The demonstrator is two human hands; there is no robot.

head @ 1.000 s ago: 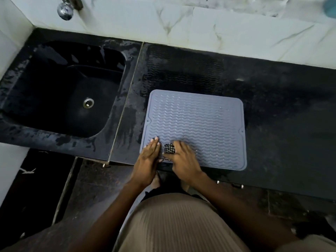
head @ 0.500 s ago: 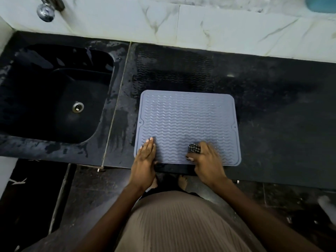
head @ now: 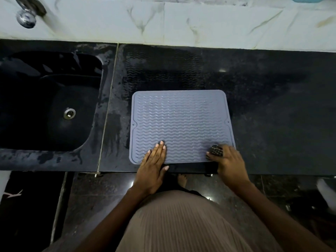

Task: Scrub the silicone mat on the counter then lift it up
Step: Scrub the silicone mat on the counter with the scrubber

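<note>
A grey silicone mat with wavy ridges lies flat on the black counter, close to its front edge. My left hand presses flat on the mat's near left corner, fingers straight. My right hand grips a dark scrubber and holds it against the mat's near right corner.
A black sink with a metal drain lies to the left of the mat. A chrome tap juts from the white marble wall at top left. Wet wavy marks show on the counter behind the mat. The dark floor lies below the counter edge.
My right hand has slid the scrubber along the mat's near edge from left of centre to the right corner. My left hand has stayed pressing on the near left corner.
</note>
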